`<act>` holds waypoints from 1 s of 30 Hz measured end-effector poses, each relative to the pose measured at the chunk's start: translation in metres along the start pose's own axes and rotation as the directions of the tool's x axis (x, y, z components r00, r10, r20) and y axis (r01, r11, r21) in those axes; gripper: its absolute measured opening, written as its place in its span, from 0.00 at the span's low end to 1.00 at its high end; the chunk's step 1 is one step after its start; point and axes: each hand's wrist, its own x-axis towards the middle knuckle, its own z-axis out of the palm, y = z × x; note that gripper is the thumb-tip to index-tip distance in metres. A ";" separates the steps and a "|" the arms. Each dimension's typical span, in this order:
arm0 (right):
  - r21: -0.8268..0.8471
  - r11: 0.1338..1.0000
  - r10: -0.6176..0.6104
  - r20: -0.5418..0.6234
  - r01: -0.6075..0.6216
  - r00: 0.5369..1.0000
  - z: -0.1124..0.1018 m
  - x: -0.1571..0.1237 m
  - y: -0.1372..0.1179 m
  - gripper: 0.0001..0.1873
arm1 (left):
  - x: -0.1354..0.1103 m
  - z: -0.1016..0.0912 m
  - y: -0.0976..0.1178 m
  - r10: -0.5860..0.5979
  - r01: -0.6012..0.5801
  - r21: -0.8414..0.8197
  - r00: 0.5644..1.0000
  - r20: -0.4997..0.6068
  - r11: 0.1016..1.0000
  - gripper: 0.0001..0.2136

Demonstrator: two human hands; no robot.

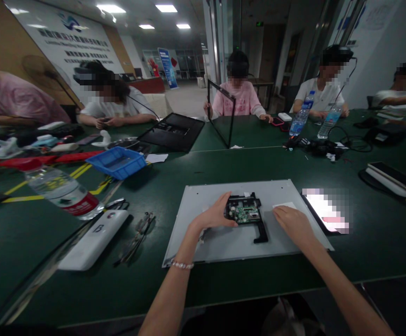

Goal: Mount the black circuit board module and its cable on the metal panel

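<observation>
Forearms, bottom of frame: stretched over grey panel.
Left hand: half-closed around circuit-board bracket, perhaps to steady it.
Right hand: curled (holding something, I cannot tell).

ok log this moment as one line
left hand: holds black frame with circuit board | right hand: fingers curled, over grey panel | panel: on table

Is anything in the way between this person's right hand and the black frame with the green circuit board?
Nothing visible: only bare grey panel shows between the right hand and the black frame. The left hand holds the frame's opposite side.
</observation>
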 end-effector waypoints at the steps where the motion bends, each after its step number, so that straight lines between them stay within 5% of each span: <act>1: -0.003 1.000 0.017 -0.006 -0.017 1.000 0.000 0.000 -0.004 0.11 | 0.000 0.001 -0.001 0.002 -0.002 0.004 1.000 -0.003 1.000 0.52; 10: 0.025 0.999 0.046 0.008 -0.046 0.999 0.001 0.004 -0.036 0.12 | 0.001 0.002 -0.004 0.006 -0.006 0.031 1.000 0.003 1.000 0.53; 30: 0.321 0.947 0.059 -0.176 0.001 0.983 0.020 -0.006 -0.033 0.18 | 0.000 0.002 -0.004 0.025 -0.025 -0.011 0.999 -0.024 1.000 0.51</act>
